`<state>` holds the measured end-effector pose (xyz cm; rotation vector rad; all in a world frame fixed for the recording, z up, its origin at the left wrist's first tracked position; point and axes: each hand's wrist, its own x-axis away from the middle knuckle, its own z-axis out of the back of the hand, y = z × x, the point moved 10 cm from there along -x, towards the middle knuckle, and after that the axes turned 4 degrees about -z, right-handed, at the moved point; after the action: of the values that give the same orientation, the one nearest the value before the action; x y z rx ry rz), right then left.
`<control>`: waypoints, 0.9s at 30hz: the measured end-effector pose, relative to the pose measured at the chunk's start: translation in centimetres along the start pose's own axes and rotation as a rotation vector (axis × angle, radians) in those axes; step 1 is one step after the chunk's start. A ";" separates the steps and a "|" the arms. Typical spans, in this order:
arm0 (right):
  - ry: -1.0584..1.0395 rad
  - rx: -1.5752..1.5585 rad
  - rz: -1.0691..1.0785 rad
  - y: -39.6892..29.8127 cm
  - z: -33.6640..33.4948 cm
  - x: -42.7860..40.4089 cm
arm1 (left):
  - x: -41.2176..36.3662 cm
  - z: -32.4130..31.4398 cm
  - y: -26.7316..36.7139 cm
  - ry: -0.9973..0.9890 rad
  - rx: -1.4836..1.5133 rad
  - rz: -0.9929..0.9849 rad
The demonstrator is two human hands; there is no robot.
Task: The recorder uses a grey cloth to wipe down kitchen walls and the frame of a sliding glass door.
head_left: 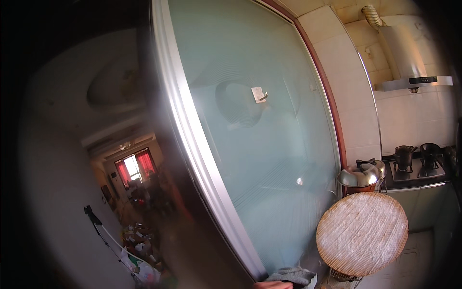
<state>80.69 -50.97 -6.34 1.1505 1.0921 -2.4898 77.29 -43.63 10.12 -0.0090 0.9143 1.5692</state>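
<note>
Part of one hand, which looks like my left hand [273, 285], shows at the bottom edge with its fingers pointing right. Just beyond the fingers is a bunched grey cloth [293, 275]. The hand is mostly cut off, so I cannot tell whether it grips the cloth or only lies against it. Both are by the lower end of the metal frame [213, 188] of a frosted glass sliding door [231, 151]. A small adhesive hook [258, 94] is fixed to the glass. My right hand is out of view.
To the right, a flour-dusted round slatted board [362, 233] rests on a wire rack [344, 276]. Behind it are a lidded pot [361, 176], a gas hob [420, 169] and a range hood [408, 54]. Left of the door, a dim passage has bags [148, 272] and clutter along the wall.
</note>
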 end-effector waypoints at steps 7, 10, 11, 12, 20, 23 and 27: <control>0.134 0.274 0.280 -1.7 3.4 -8.0 | 4.1 6.7 -4.4 0.694 -0.046 -0.004; 0.210 0.142 0.268 -7.3 8.2 -14.2 | 5.9 6.0 -5.3 0.737 -0.218 -0.134; 0.287 0.081 0.240 -8.1 9.8 -15.9 | 5.3 5.2 -5.8 0.658 -0.067 -0.061; 0.320 -0.046 0.227 -9.9 11.1 -18.0 | 5.2 4.9 -6.1 0.666 0.000 -0.052; 0.460 0.064 0.612 -22.8 20.4 -34.5 | 5.1 5.1 -6.9 0.602 -0.033 -0.126; 0.625 0.236 0.819 -27.1 24.6 -39.0 | 5.0 5.0 -6.6 0.604 -0.043 -0.093; 0.678 0.094 0.701 -28.1 26.7 -41.6 | 5.4 5.1 -6.3 0.605 -0.128 -0.139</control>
<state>81.01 -54.76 50.42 2.0481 0.5155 -1.6506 83.72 -36.75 7.59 -0.6543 1.2429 1.5122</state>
